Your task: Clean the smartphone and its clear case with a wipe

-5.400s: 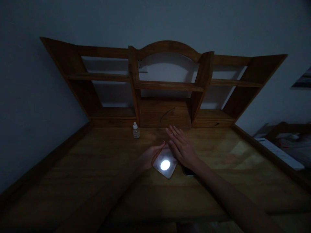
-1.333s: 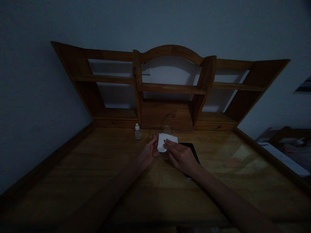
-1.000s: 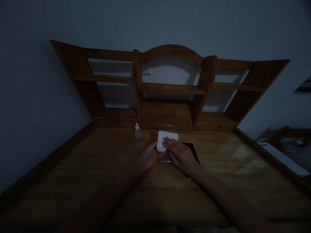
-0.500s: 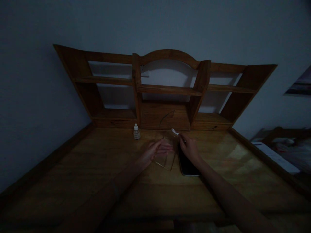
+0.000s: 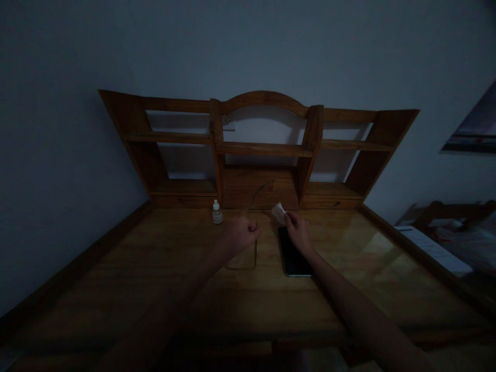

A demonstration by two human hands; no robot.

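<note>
My left hand is closed at the top of a clear phone case with a thin gold-coloured rim. Its fingers are partly turned away and hard to see in the dim light. My right hand pinches a small white tissue between thumb and fingers. Under that hand and wrist, a black-screened phone lies flat on the wooden desk, partly covered by the forearm. Left of the case, a small clear bottle with a white cap stands upright.
A wooden shelf unit runs along the back of the desk against the wall. Raised wooden edges border both sides. Beyond the right edge lie white papers, and a wall socket shows through the shelf.
My left hand has turned from spread fingers behind the clear case to a closed grip, and the case has shifted left. More of the tissue shows above my right hand. The view has shifted slightly.
</note>
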